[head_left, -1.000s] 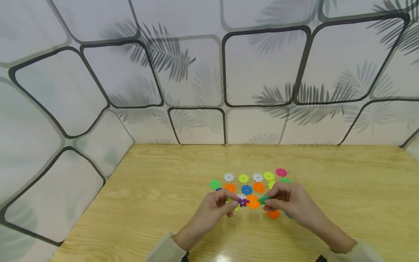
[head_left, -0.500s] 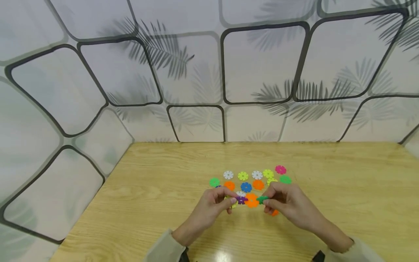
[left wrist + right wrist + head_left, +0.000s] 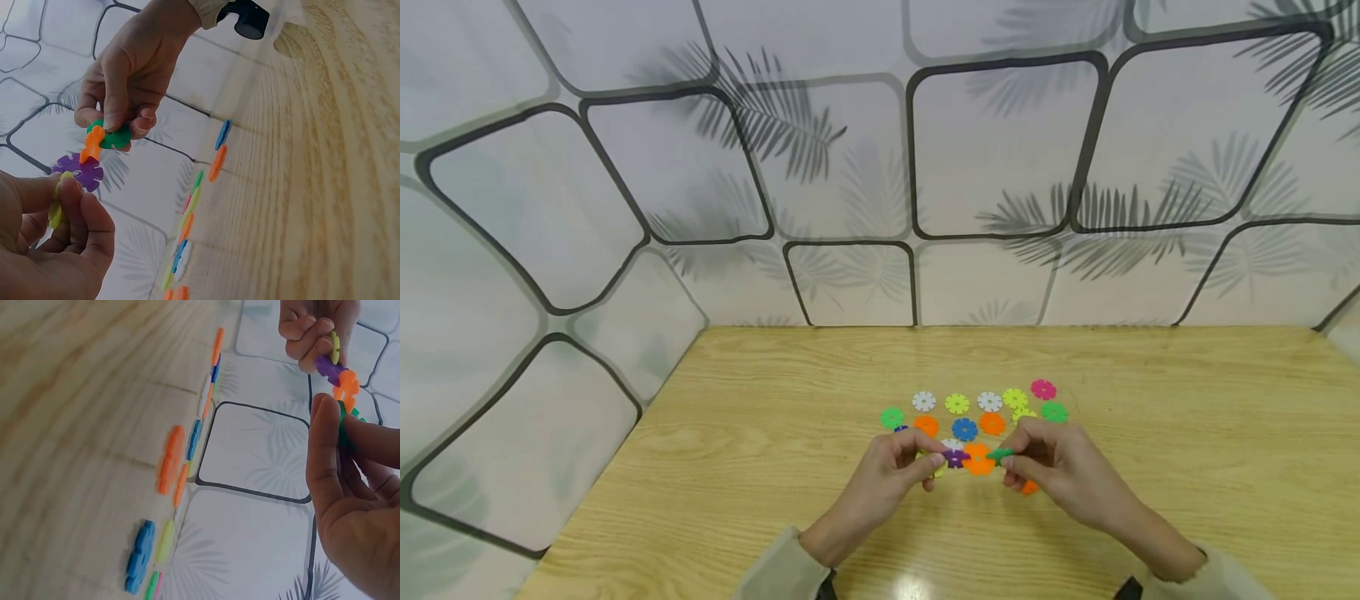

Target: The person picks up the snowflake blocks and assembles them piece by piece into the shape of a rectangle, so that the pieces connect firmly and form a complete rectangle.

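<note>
Above the wooden table (image 3: 737, 458), counting from the orange disc (image 3: 978, 466) as clock centre, my left hand (image 3: 889, 472) is at nine o'clock, thumb and fingers pinching a yellow disc (image 3: 55, 212); my right hand (image 3: 1071, 471), at three, pinches a green disc (image 3: 117, 138). The purple disc (image 3: 92, 177) sits just at nine, touching yellow and orange, while green touches orange at three, so the four make one row held clear of the wood. On the table lie other notched discs (image 3: 988, 424): a blue disc (image 3: 960, 431) at eleven, a light green disc (image 3: 888, 418) at ten, a pink disc (image 3: 1039, 390) between one and two. At twelve stands the leaf-patterned wall (image 3: 850, 200).
</note>
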`<state>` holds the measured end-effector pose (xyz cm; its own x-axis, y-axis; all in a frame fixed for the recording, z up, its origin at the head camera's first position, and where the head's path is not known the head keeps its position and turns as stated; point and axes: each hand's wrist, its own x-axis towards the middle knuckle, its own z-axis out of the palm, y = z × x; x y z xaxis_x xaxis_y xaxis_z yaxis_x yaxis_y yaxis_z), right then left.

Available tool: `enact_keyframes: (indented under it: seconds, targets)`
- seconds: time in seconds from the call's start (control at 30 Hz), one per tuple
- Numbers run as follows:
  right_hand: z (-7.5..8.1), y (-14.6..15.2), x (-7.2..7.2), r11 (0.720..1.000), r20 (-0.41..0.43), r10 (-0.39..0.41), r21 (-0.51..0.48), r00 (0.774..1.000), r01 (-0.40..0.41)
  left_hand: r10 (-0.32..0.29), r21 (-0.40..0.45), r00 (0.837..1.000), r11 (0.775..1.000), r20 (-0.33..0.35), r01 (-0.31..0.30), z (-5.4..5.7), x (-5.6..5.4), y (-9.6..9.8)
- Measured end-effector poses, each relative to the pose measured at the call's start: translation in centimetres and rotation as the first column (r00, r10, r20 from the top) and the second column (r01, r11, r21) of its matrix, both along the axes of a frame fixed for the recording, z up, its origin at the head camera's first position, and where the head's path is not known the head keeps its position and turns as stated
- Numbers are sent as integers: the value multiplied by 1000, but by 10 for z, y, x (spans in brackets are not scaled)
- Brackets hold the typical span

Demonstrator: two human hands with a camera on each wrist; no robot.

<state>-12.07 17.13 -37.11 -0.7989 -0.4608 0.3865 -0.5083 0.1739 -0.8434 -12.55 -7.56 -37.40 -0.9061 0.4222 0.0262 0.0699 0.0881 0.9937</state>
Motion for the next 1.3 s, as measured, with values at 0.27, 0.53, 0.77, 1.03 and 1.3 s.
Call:
enact_keyframes:
  seconds: [0.27,0.53,0.77,1.03,1.3]
  targets:
    - [-1,1,-1,1000,10,-4,-7,1000,4,-6,-11,1000,1000,19,6,-2,-2,0]
    - [1,0,-1,999,18,-42,-17,999,43,-25,0,999,1000,32,25,1,-3,-3]
    - [5,2,-5,998,11,-55,-31,998,55,-24,16,1000,1000,-12,24,5,-9,-1]
    - [11,5,-9,998,34,-20,-54,999,21,-72,31,996,997,-55,73,12,-19,8]
    - [20,29,-31,996,-27,-93,8,995,93,-20,78,996,997,-92,28,25,-23,4]
